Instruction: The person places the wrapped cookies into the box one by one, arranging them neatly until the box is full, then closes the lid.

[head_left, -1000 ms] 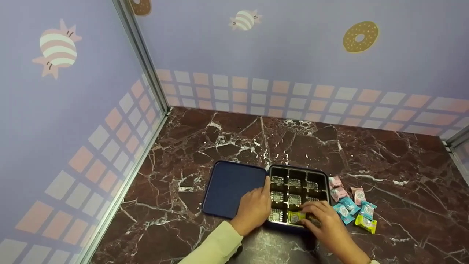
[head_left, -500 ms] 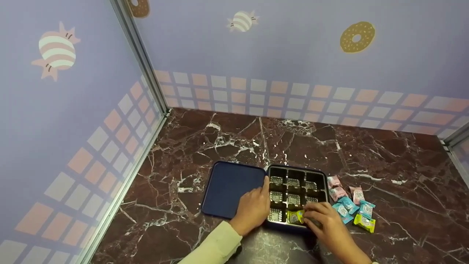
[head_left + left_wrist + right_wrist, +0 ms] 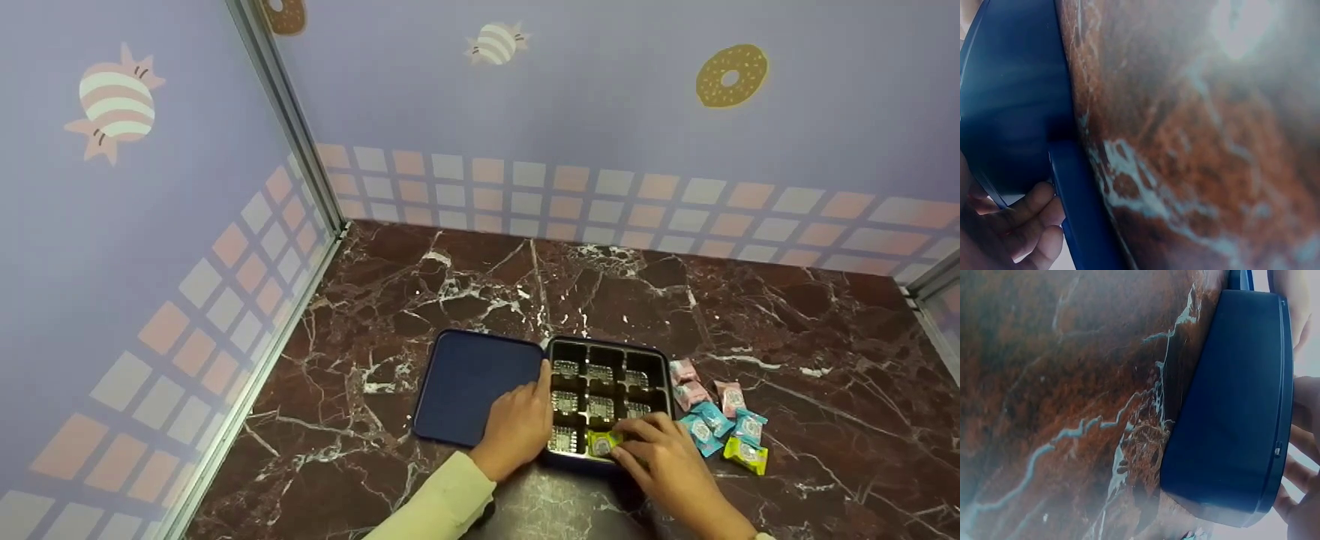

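Note:
A dark blue hinged box [image 3: 586, 466] stands on the marbled surface, its lid [image 3: 472, 390] laid back to the left. Inside is a black divided tray [image 3: 587, 420]. One yellow wrapped candy [image 3: 602, 442] lies in the front middle compartment. My right hand [image 3: 667, 457] reaches over the front right corner, thumb and fingertips pinching the candy's right end; it hides the front right compartment. My left hand [image 3: 519, 424] rests at the hinge side, index finger straight along the box's left rim, the other fingers loosely bent over the lid. The left wrist view shows those fingers [image 3: 1033, 225] beside the lid's edge.
Right of the box lies a loose cluster of wrapped candies: pink [image 3: 730, 397], blue [image 3: 750, 426] and one yellow candy [image 3: 746, 454]. Purple printed panels [image 3: 525, 97] enclose the marbled surface [image 3: 375, 300] behind and at the sides.
My right hand has drawn back slightly right off the yellow candy, then come back left to its right end. The left hand and the box stay in place.

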The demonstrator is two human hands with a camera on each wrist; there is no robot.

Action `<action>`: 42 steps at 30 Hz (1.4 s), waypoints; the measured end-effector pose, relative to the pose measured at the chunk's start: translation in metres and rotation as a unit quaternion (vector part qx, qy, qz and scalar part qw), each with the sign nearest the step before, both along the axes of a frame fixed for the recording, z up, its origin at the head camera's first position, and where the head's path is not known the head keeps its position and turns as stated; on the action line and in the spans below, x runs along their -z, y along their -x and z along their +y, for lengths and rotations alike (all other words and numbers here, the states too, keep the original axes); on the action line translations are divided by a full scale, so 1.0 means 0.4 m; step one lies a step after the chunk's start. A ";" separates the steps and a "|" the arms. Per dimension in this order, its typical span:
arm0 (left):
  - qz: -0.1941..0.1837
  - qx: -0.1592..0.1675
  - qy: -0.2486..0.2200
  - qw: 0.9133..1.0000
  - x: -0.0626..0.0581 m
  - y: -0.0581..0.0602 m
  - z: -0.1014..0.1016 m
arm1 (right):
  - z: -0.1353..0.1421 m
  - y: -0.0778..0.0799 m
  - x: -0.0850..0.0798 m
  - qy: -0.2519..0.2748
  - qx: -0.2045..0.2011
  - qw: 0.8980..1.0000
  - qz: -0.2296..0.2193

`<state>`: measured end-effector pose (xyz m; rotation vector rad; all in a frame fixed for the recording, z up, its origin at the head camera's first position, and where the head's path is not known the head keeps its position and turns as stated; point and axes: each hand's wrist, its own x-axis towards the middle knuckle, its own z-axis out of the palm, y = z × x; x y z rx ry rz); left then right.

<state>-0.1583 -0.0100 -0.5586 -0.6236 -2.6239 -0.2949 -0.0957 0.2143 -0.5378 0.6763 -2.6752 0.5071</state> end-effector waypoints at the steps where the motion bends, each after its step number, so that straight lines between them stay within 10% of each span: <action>1: -0.001 0.000 0.000 1.000 0.000 0.000 0.000 | -0.001 0.000 -0.001 -0.006 0.002 1.000 -0.003; 22: -0.014 -0.001 -0.002 1.000 -0.001 0.000 0.001 | 0.021 -0.012 -0.013 0.069 -0.014 0.997 0.041; 42: -0.047 0.006 -0.005 0.999 -0.006 0.001 0.000 | 0.055 -0.029 -0.018 0.106 0.052 0.993 0.010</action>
